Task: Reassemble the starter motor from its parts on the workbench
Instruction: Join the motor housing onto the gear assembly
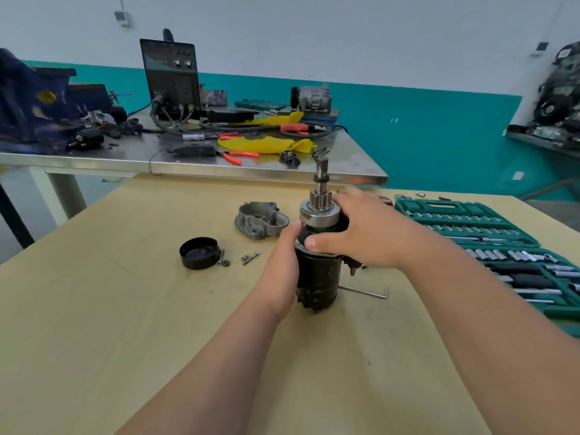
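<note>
Starter motor body (317, 277): upright on worktop (125, 309), pinion shaft up for access. Left hand (282, 268) wraps casing, steadying; right hand (361, 233) grips upper collar. Nose housing (260, 219), end cap (199, 252), bolts (250, 257): left of motor, likely awaiting fitting.

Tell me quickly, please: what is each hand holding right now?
Left hand: grips the side of the black starter motor body.
Right hand: grips the same motor higher up, below the pinion gear.
</note>
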`<state>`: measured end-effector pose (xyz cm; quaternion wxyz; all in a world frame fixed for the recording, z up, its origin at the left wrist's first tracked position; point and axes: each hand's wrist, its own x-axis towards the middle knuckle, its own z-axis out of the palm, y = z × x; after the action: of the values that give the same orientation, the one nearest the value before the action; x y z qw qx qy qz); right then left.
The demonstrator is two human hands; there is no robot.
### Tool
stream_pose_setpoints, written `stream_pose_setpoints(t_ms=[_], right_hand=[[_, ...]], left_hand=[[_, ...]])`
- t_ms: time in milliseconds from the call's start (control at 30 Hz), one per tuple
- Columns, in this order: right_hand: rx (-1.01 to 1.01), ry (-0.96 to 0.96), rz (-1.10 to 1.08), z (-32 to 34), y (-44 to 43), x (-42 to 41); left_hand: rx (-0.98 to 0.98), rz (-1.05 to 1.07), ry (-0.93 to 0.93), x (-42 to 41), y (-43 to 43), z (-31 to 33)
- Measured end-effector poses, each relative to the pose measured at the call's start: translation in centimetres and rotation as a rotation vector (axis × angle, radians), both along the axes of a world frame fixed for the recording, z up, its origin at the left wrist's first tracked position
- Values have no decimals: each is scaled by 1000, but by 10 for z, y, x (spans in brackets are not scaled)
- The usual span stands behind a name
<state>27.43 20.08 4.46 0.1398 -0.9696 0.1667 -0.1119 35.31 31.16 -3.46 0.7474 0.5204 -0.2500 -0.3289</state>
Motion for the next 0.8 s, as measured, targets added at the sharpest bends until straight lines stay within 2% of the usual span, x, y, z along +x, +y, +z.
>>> stream_pose_setpoints(t_ms=[133,233,300,400,467,533,667,800], right_hand=[[-37,-6,-4,3,9,-2],[-28,24,72,4,13,-6],[145,10,110,11,7,-9],[460,-201,21,16,-17,2],[436,-295,-80,5,-37,30],[355,-225,-92,-18,-47,72],[361,119,16,-74,-48,158],[149,141,-43,-98,-46,191]], left_hand=[[-6,111,-85,-5,0,-2],[-1,236,-57,-5,1,-4],[1,254,-30,0,5,-4],[43,349,64,17,18,-7],[61,390,126,30,30,-8],[84,382,118,41,44,-8],[73,303,29,55,65,-9],[66,181,-20,61,67,-11]])
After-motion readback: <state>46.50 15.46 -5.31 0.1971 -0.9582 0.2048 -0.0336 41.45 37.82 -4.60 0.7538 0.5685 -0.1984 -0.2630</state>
